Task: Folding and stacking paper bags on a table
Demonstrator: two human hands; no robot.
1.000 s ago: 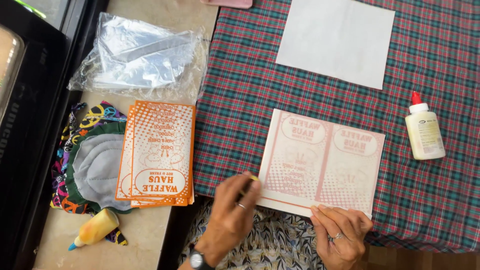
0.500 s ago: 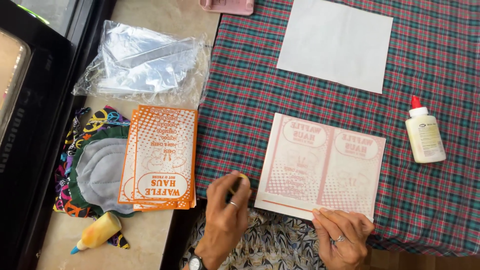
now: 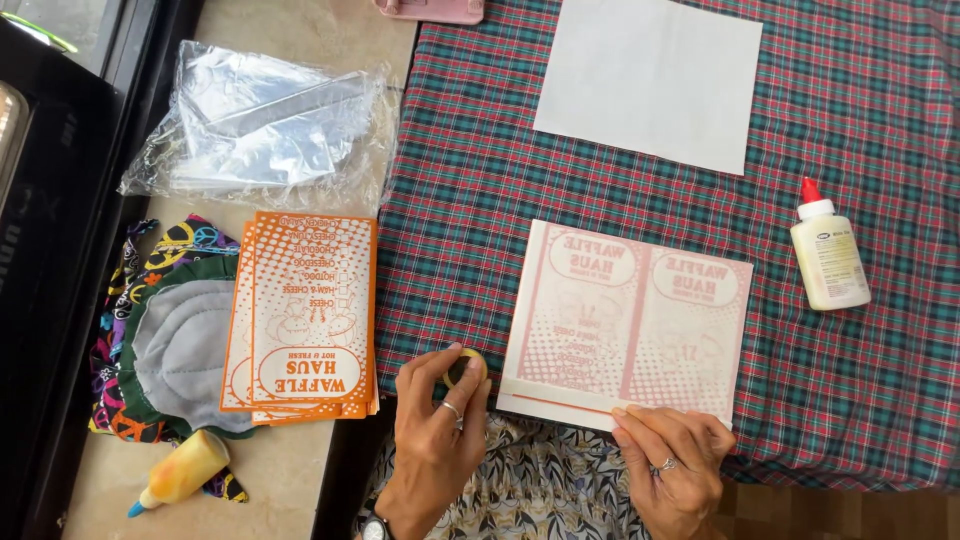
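Plaid cloth [image 3: 480, 200] covers the counter. On it, at the near edge, lies a pink printed sheet [image 3: 630, 315], long axis crosswise. Right hand [image 3: 675, 455] presses its near edge, fingers flat, holding nothing; left hand [image 3: 435, 420], just left, pinches a small yellow tape roll [image 3: 466, 366].

One head-worn view looks steeply down, close over the table [image 3: 640, 200]

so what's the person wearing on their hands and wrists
Both arms are bare, with no sleeves in view. The left hand has a thin silver ring on one finger and a dark wristwatch at the wrist. The right hand has one silver ring with a small raised setting. No gloves.
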